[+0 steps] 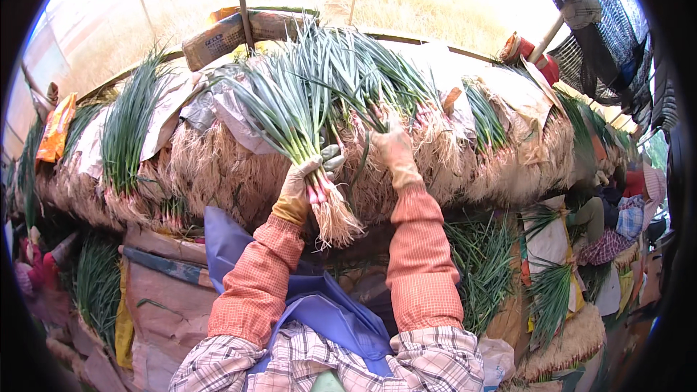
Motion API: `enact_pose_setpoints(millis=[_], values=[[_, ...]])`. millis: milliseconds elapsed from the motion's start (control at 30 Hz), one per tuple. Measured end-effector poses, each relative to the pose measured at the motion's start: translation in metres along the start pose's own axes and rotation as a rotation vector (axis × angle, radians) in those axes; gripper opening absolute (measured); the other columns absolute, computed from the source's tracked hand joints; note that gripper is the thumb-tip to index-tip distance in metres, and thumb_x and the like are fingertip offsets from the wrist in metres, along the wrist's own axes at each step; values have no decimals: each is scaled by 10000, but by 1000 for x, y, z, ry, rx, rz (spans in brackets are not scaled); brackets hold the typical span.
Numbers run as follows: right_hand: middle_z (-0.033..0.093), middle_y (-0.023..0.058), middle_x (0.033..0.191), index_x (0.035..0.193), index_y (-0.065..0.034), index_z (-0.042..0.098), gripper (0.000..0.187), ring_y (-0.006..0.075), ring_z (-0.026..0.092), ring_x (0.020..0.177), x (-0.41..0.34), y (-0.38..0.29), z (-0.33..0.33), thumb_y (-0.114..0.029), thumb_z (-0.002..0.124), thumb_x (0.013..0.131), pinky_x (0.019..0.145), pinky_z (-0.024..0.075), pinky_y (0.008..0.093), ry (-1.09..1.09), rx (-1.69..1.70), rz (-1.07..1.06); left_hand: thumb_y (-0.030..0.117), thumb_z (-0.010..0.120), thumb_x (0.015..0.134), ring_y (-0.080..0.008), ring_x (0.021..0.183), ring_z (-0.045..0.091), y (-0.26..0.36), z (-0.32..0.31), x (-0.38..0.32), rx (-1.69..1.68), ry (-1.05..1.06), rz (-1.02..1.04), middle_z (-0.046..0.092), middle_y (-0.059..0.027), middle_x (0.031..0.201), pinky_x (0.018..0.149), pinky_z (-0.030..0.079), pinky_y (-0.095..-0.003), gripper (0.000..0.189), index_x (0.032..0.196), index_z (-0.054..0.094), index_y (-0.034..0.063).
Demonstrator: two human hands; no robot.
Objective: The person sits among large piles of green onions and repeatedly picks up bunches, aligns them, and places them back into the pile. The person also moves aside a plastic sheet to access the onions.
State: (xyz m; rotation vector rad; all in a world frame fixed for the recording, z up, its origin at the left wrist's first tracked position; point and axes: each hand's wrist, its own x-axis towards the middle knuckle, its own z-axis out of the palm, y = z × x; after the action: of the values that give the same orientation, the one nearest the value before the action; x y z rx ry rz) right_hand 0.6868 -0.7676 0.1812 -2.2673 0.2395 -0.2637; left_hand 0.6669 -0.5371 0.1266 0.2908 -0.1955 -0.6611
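Observation:
My left hand (305,182), in a pale work glove, is closed around a bunch of green onions (302,141); their pinkish bulbs and pale roots hang below it and the green leaves fan up to the left. My right hand (395,147), gloved too, reaches to the loose green onions (359,71) lying on the long root-fringed heap (212,169). Its fingertips are at the base of some leaves, and whether they grip any is hidden. Orange checked sleeve covers and a blue apron (321,294) show below.
More green onions lie at the left (128,125) and right (484,120) along the heap, among paper sheets (512,92). A pole (243,0) stands behind. Cut leaves (482,267) lie below right. Other people sit at the far right (615,218) and far left (43,277).

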Motion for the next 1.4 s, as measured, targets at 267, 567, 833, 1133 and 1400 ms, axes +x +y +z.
enact_pose_setpoints(millis=[267,567,833,1133,1400], values=[[688,49,816,1044,-21,657,176,61,542,580,-71,15,18,-115,552,937,544,443,200,-233,978,10,87,604,827,-184,637,627,-7,30,-2,371,288,87,672,-141,843,524,511,-272,176,966,614,-22],[663,21,792,989,-42,653,189,95,561,618,-47,-12,108,-207,595,918,553,453,254,-169,571,-8,24,595,815,-237,577,617,-16,28,-33,482,363,130,627,-112,791,563,542,-339,172,982,558,10],[617,31,686,967,-70,604,154,111,555,482,-70,-42,79,-213,552,940,386,447,224,-328,1262,433,122,622,824,-276,791,627,-14,22,-48,209,313,-8,628,-141,842,753,556,-376,162,932,568,15],[340,-57,493,849,-53,520,323,65,283,372,-50,-58,51,-283,368,1018,317,278,238,-9,1767,271,36,569,822,-191,597,523,-23,42,-31,210,354,165,532,-84,714,541,484,-316,116,913,496,33],[666,57,819,1085,-76,619,332,137,599,661,2,38,3,-296,682,844,590,494,320,-271,121,234,95,537,877,-184,735,551,0,28,-24,-14,-26,-21,569,-177,1115,622,585,-352,469,1324,406,45]])
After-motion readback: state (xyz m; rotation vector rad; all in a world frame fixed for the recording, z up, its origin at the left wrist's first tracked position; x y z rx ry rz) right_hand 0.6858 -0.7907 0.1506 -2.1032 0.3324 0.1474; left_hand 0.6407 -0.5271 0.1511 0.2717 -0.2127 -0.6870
